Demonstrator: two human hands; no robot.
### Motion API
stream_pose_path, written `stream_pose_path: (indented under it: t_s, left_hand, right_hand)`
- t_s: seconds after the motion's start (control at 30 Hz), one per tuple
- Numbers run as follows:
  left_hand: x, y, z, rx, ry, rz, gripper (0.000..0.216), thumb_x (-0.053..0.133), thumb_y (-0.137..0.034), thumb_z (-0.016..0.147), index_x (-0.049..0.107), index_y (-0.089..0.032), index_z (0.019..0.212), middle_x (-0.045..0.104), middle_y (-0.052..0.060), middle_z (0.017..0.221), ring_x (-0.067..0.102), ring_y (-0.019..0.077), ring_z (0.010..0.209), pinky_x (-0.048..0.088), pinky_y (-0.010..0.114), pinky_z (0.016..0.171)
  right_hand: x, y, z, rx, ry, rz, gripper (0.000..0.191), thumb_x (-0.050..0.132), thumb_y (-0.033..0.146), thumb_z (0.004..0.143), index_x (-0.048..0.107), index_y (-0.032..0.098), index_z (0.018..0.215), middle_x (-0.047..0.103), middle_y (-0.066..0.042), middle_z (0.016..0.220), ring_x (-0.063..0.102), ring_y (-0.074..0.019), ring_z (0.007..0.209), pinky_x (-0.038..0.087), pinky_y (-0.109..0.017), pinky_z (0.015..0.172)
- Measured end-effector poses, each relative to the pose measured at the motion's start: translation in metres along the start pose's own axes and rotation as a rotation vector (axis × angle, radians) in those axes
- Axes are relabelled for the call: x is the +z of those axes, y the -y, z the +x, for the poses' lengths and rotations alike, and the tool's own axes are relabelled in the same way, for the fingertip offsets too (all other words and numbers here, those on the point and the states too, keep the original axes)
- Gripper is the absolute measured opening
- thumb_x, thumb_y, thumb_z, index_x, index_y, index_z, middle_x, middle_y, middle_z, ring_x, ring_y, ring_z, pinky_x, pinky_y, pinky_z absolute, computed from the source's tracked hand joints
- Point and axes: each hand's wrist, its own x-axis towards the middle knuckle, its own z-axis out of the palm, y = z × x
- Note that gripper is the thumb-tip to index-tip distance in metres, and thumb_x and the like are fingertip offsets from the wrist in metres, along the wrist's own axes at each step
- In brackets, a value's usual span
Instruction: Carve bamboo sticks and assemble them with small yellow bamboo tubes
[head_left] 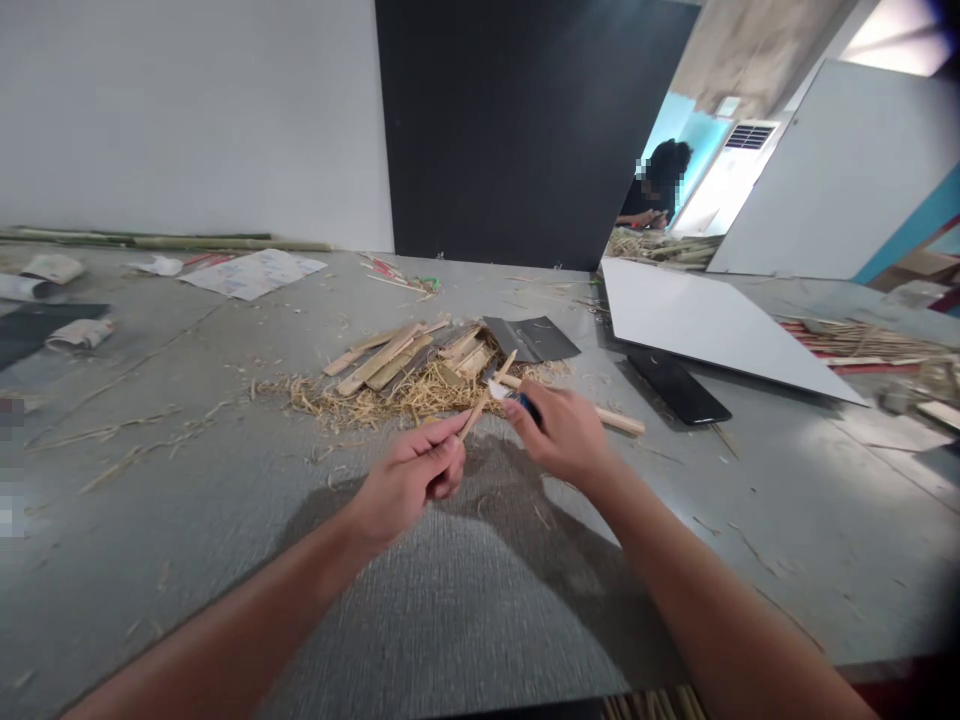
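Note:
My left hand (411, 474) is closed around the lower end of a thin bamboo strip (480, 408), which points up and away from me. In my right hand (561, 428) is a utility knife (528, 408) with a blue handle. Its pale blade end lies against or very close to the strip; exact contact cannot be made out. Just beyond both hands, curly shavings (409, 398) are heaped on the grey table (420, 620). Split bamboo pieces (386, 360) lie on top of the heap, and another wooden stick (621, 421) extends behind my right hand.
A dark sheet (534, 338) rests behind the heap. On the right are a black phone (679, 388) and a tilted white board (712, 320). A black panel (517, 130) stands at the back. Printed paper (255, 273) lies back left. Another person (660, 185) sits beyond the panel.

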Motion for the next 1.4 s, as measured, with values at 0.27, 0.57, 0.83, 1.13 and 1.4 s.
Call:
stream_pose_path:
  t_s: [0.27, 0.57, 0.83, 1.13, 1.4]
  left_hand:
    - [-0.002, 0.001, 0.002, 0.034, -0.006, 0.04, 0.047, 0.05, -0.029, 0.093, 0.049, -0.018, 0.138, 0.039, -0.004, 0.061, 0.032, 0.0086, 0.054, 0.021, 0.025, 0.051]
    - [-0.005, 0.003, 0.002, 0.071, 0.007, 0.073, 0.048, 0.048, -0.028, 0.095, 0.046, -0.017, 0.141, 0.038, -0.004, 0.063, 0.032, 0.0083, 0.055, 0.022, 0.025, 0.051]
    - [-0.006, 0.005, 0.001, 0.071, 0.02, 0.129, 0.048, 0.048, -0.028, 0.094, 0.046, -0.014, 0.14, 0.036, -0.005, 0.059, 0.032, 0.0086, 0.055, 0.024, 0.026, 0.052]
    - [-0.002, 0.002, 0.002, -0.011, -0.016, -0.039, 0.047, 0.052, -0.028, 0.093, 0.048, -0.016, 0.139, 0.04, -0.004, 0.063, 0.035, 0.0066, 0.053, 0.022, 0.025, 0.051]
    - [0.004, -0.001, 0.002, -0.001, -0.09, -0.098, 0.042, 0.056, -0.026, 0.09, 0.057, -0.014, 0.13, 0.043, -0.004, 0.062, 0.039, 0.0064, 0.051, 0.024, 0.024, 0.051]
  right_hand:
    - [-0.001, 0.003, 0.0, 0.018, 0.027, -0.033, 0.039, 0.034, 0.05, 0.096, 0.055, 0.019, 0.086, 0.063, -0.005, 0.071, 0.052, -0.0162, 0.062, 0.021, -0.028, 0.055]
    - [-0.001, 0.005, -0.001, 0.027, 0.014, -0.027, 0.038, 0.035, 0.05, 0.095, 0.054, 0.019, 0.083, 0.062, -0.005, 0.07, 0.05, -0.016, 0.062, 0.017, -0.029, 0.054]
    - [-0.002, -0.021, 0.007, 0.15, -0.053, -0.061, 0.043, 0.033, 0.054, 0.095, 0.053, 0.02, 0.078, 0.058, -0.004, 0.064, 0.045, -0.0152, 0.056, 0.015, -0.029, 0.053]
    - [0.006, -0.016, 0.005, 0.186, -0.136, -0.055, 0.041, 0.034, 0.055, 0.094, 0.051, 0.02, 0.08, 0.053, -0.004, 0.063, 0.039, -0.0145, 0.054, 0.015, -0.029, 0.053]
    - [0.016, -0.014, 0.002, 0.006, -0.25, 0.541, 0.032, 0.055, 0.05, 0.087, 0.046, 0.021, 0.075, 0.041, 0.004, 0.061, 0.038, -0.0114, 0.056, 0.029, -0.026, 0.054]
